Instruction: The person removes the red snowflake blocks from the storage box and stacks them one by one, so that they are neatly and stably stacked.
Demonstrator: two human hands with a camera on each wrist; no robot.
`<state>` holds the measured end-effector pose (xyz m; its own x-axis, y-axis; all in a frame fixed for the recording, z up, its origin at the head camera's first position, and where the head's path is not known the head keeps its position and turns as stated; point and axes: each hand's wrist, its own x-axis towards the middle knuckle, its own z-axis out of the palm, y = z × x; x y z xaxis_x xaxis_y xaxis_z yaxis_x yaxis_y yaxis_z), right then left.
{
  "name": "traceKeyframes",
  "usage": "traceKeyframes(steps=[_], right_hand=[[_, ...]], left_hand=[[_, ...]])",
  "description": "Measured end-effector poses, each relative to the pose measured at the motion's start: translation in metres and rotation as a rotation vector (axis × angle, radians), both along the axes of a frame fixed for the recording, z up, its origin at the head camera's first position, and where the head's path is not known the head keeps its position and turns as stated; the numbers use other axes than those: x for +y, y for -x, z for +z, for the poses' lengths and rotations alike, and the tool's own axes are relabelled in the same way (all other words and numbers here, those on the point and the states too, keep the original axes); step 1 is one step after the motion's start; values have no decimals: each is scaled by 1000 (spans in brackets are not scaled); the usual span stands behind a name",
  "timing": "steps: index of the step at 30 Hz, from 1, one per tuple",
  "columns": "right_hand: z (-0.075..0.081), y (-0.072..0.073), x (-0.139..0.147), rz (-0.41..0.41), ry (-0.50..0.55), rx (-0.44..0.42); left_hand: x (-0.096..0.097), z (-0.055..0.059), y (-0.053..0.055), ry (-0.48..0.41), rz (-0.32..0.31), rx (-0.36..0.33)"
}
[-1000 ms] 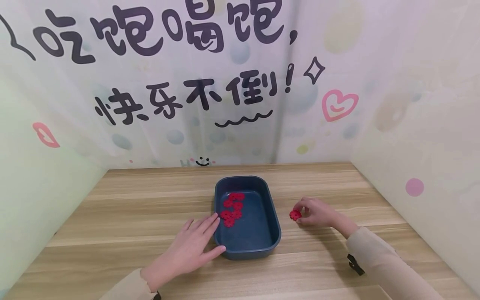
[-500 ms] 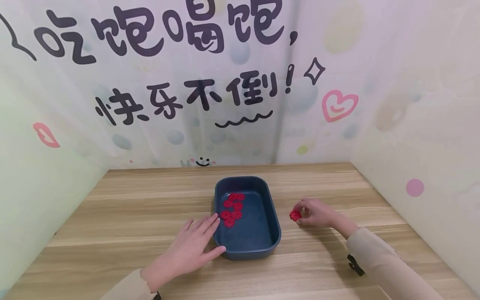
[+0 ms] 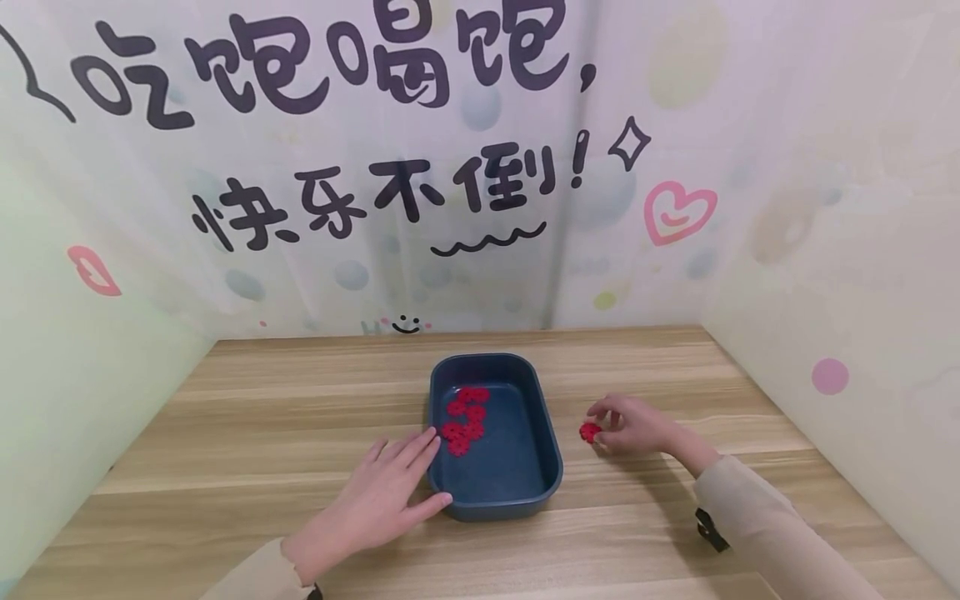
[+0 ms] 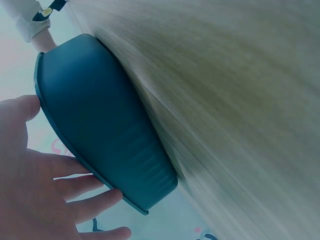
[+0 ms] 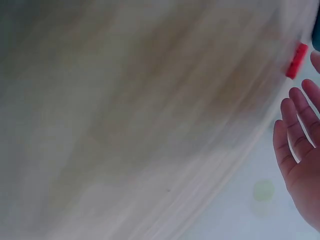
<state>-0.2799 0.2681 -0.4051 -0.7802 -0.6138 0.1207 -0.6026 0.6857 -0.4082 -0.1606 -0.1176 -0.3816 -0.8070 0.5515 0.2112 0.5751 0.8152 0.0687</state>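
A dark blue rectangular tray (image 3: pixel 510 471) sits on the table with several red flower-shaped discs (image 3: pixel 459 447) lying flat along its left side. My left hand (image 3: pixel 375 498) rests with spread, straight fingers against the tray's left rim. In the left wrist view the thumb and fingers (image 4: pixel 97 205) lie along that rim. To the right of the tray, my right hand (image 3: pixel 636 425) is low over the table beside one more red flower-shaped disc (image 3: pixel 589 432). Its thumb is right at the disc and the index finger is raised above it. The right wrist view shows loosely extended fingers (image 5: pixel 295 125) below the red disc (image 5: pixel 297 61).
The wood-grain table (image 3: pixel 300 400) is bounded by a printed curtain (image 3: pixel 480 292) at the back and pale walls (image 3: pixel 847 292) at the sides. A black strap (image 3: pixel 710 530) shows under the right sleeve (image 3: pixel 757 508).
The right index finger has lifted slightly off the red disc, which has shifted and tilted a little. The left hand and the tray have stayed put.
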Motion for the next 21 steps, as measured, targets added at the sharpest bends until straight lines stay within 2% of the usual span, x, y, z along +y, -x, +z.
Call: traceKeyframes(steps=[5,14,21], right_hand=[[11,5,0,-5,68,24],[47,22,-22,25,123,142],[71,33,-56,-2,101,87]], left_hand=[[0,0,0,-1,-3,7],[-1,-2,0,-9,-14,33],[-1,-1,-1,-2,-1,17]])
